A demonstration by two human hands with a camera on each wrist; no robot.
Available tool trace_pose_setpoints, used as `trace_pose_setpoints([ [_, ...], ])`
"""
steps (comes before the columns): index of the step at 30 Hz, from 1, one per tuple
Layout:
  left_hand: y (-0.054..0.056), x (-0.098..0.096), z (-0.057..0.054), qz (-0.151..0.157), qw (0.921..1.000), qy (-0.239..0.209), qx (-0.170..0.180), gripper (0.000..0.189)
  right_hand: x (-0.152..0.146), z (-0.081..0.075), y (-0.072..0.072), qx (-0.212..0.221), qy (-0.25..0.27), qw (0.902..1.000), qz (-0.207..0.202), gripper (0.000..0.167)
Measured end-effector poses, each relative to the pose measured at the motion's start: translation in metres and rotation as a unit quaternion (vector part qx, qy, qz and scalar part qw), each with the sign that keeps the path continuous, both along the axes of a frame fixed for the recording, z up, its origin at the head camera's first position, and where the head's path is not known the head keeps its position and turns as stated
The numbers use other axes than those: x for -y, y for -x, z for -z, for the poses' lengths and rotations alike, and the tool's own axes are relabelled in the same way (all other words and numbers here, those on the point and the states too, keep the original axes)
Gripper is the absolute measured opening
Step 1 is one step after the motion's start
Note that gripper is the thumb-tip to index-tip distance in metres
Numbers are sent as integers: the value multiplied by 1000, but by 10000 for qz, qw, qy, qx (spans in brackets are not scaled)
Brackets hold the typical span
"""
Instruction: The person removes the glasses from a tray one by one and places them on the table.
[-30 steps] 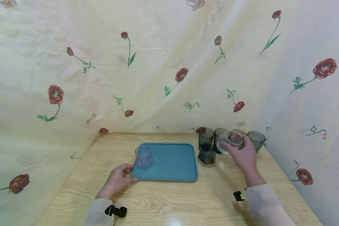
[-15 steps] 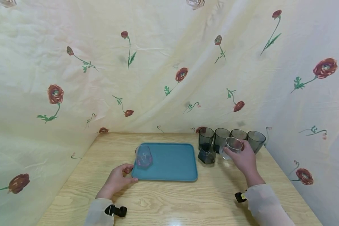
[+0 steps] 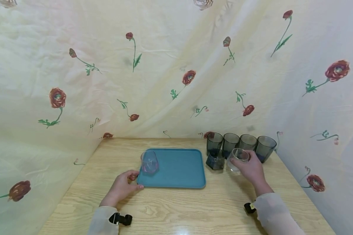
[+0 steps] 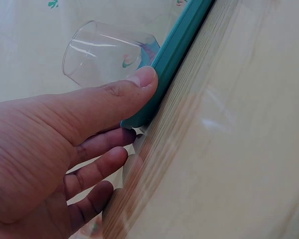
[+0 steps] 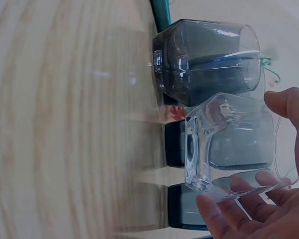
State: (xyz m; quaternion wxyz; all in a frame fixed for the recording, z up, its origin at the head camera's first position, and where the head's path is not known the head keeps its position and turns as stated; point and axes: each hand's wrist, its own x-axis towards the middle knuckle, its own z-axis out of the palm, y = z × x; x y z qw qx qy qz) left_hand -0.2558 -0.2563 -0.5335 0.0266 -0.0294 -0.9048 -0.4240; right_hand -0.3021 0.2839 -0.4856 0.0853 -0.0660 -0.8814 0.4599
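My right hand (image 3: 253, 169) grips a clear faceted glass (image 3: 234, 165) by its sides, thumb on one side and fingers on the other. In the right wrist view the clear glass (image 5: 234, 139) is upright, its base seemingly a little above the tabletop. Just left of it stands a smoky grey faceted glass (image 3: 215, 161). My left hand (image 3: 123, 187) holds the front left corner of a blue tray (image 3: 179, 169). In the left wrist view the thumb presses on the tray's edge (image 4: 174, 55). A clear pinkish glass (image 3: 149, 163) stands at the tray's left end.
Several taller smoky grey glasses stand in a row behind, the rightmost glass (image 3: 265, 148) among them. A flowered cloth (image 3: 164, 65) hangs behind and at both sides of the wooden table (image 3: 170, 209).
My right hand has brought the clear glass down and towards me, from in front of the tall row to right of the grey faceted glass. The left hand and tray stay put.
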Motion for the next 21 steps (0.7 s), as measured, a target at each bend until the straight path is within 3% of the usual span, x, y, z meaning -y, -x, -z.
trace_pose_setpoints([
  [12,-1,0,-2,-7,10000,-21,57,61,0,14,4,-36,-165,9998,-138,102],
  [21,-1,1,-1,-18,9999,-46,100,61,0,15,2,-30,-50,9997,-252,101],
])
